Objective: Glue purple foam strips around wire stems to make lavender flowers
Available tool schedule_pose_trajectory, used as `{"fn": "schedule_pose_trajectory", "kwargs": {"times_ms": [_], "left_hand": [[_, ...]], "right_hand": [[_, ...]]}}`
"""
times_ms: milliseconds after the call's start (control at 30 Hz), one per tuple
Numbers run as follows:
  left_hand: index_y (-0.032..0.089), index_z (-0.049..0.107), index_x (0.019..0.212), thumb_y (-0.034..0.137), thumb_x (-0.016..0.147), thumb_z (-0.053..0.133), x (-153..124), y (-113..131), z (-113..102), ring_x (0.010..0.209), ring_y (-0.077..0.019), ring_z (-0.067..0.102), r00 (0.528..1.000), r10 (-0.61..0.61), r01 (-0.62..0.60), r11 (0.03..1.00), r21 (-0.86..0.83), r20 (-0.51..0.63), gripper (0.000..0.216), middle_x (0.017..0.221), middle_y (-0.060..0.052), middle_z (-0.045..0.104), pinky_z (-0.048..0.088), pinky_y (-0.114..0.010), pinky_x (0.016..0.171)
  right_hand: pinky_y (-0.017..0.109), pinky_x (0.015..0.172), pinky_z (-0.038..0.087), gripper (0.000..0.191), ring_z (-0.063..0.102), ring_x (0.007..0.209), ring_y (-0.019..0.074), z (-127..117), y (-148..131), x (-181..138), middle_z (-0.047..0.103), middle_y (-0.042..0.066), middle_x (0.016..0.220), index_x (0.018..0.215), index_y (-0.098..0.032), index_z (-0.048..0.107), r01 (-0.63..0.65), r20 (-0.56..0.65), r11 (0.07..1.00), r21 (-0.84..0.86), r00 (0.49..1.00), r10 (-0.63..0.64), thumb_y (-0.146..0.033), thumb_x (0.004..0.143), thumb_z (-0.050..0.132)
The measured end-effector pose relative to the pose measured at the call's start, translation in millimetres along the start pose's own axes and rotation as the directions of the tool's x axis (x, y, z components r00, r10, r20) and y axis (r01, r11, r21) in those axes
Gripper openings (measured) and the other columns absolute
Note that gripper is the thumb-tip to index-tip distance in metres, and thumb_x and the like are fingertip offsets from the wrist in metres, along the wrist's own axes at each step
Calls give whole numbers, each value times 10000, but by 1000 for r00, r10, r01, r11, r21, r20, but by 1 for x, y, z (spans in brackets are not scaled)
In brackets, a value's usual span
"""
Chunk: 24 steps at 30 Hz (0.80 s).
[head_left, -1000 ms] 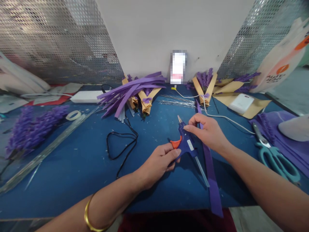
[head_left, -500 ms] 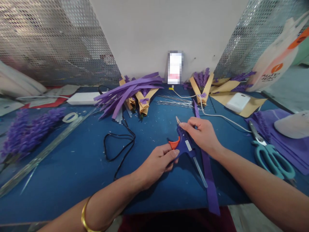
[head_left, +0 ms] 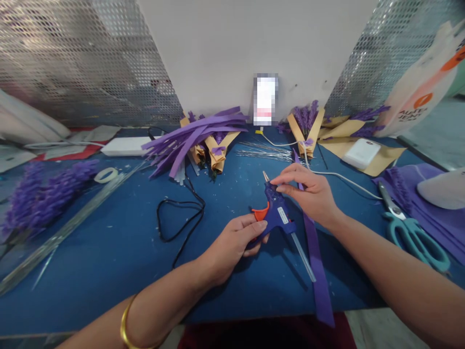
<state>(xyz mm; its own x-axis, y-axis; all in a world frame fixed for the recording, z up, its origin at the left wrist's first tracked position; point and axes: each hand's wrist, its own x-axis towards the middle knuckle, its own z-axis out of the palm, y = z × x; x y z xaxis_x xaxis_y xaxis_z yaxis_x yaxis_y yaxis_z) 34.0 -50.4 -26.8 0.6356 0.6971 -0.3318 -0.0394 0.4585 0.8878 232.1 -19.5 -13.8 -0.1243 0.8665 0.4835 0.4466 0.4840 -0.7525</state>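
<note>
My left hand (head_left: 244, 236) is wrapped round the handle of a blue hot glue gun (head_left: 275, 207) with an orange trigger (head_left: 260, 212). A clear glue stick (head_left: 303, 257) sticks out of its back end, and the metal nozzle points away from me. The fingertips of my right hand (head_left: 308, 190) touch the front of the gun just behind the nozzle, thumb and fingers close together; whether they pinch something small there I cannot make out. Under the right wrist a long purple strip (head_left: 317, 261) lies across the blue table (head_left: 119, 286) to its front edge.
Purple strips (head_left: 196, 133) lie over paper-wrapped lavender bouquets (head_left: 218, 155) at the back. Thin wires (head_left: 267, 152) lie beside them. Teal scissors (head_left: 414, 237) and purple sheets (head_left: 439, 218) are at right. Lavender stems (head_left: 54, 198) lie left, near a black cord (head_left: 181, 201). A phone (head_left: 265, 99) stands upright.
The fingers of my right hand have shifted and straightened a little at the gun's front. The glue gun has tilted slightly, its nozzle moving left.
</note>
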Motion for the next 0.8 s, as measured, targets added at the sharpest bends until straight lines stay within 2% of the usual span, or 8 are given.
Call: {"fn": "schedule_pose_trajectory", "kwargs": {"times_ms": [133,267,433,533,633,800], "left_hand": [[126,531,734,384,864,499,-1,0,0,461,-33,306,1000,-14,14,1000,24,21,291,680,13,468,162,-211,426],[130,525,722,391,869,481,-2,2,0,454,-32,309,998,-24,20,997,80,54,302,685,12,480,173,-218,437],[134,535,718,435,861,484,-2,0,0,448,-39,292,998,-39,32,992,126,58,337,631,30,435,175,-228,441],[134,530,711,435,863,479,-2,0,0,452,-39,283,998,-47,41,991,126,51,341,631,29,432,159,-224,437],[133,524,714,415,858,491,-1,1,1,460,-39,281,998,-43,39,995,91,45,318,654,22,442,148,-217,430],[132,527,717,396,834,530,-1,2,1,467,-43,312,999,-31,30,999,45,26,289,674,8,471,162,-210,413]], "right_hand": [[336,738,471,81,590,807,169,-4,5,3,635,16,841,842,-279,720,36,44,999,26,998,-37,-248,784,674],[341,739,457,36,581,774,169,-11,5,6,633,12,807,763,-265,702,116,83,988,-99,991,-108,-284,782,679],[352,794,409,87,554,801,170,-17,3,10,601,22,804,762,-214,611,260,258,945,-198,944,-205,-237,844,598],[350,790,374,120,526,785,165,-17,3,11,579,24,797,753,-195,548,315,321,912,-263,920,-226,-215,871,553],[340,772,360,148,501,768,161,-14,3,9,544,22,774,747,-194,504,284,295,923,-260,933,-204,-199,895,497],[291,689,374,169,463,729,146,-10,0,5,489,16,771,755,-200,477,104,221,992,-75,972,-85,-243,915,441]]}}
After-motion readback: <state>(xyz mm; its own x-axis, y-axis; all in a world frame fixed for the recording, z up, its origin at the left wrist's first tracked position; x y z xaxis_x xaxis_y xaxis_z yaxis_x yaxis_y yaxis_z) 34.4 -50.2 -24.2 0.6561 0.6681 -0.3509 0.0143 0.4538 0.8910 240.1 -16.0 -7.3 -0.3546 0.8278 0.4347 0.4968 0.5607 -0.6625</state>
